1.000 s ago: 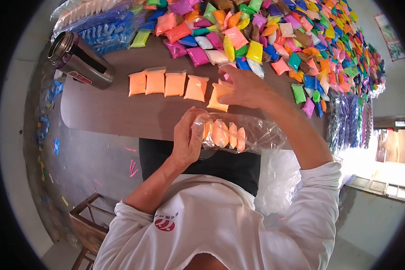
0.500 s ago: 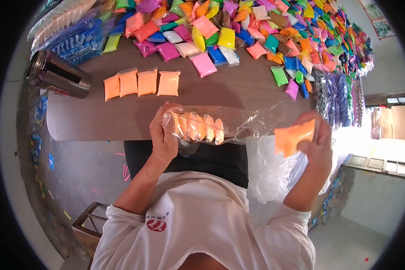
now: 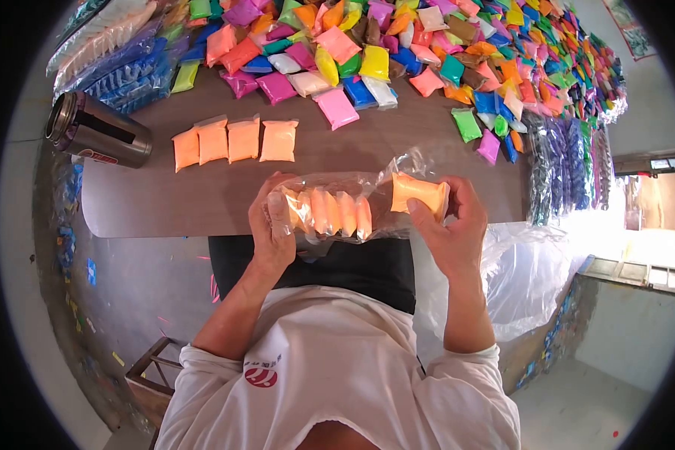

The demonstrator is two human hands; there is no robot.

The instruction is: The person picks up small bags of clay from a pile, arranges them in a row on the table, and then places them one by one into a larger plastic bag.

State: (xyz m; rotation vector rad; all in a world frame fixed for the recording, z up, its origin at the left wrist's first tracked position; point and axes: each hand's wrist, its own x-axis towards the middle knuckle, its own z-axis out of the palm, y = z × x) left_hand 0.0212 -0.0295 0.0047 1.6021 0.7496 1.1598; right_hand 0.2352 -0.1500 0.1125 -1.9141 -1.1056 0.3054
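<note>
My left hand (image 3: 274, 229) is closed round the left end of a long clear plastic bag (image 3: 352, 182). Several orange packets (image 3: 328, 212) stand side by side inside the bag. Between the thumb and fingers of my right hand (image 3: 451, 229) is a single orange packet (image 3: 418, 193), at the bag's right end; whether it is inside the opening I cannot tell. On the table (image 3: 202, 199), beyond my left hand, several more orange packets (image 3: 244, 140) lie in a row.
A steel flask (image 3: 105, 131) lies at the table's left. A heap of coloured packets (image 3: 427, 56) covers the far side. Filled clear bags lie at the far left (image 3: 127, 67) and right (image 3: 566, 165). Clear plastic (image 3: 525, 277) hangs by my right forearm.
My right hand has moved left with the orange packet, from beyond the bag's right end up to it. The bag's right part is now bunched up near that packet.
</note>
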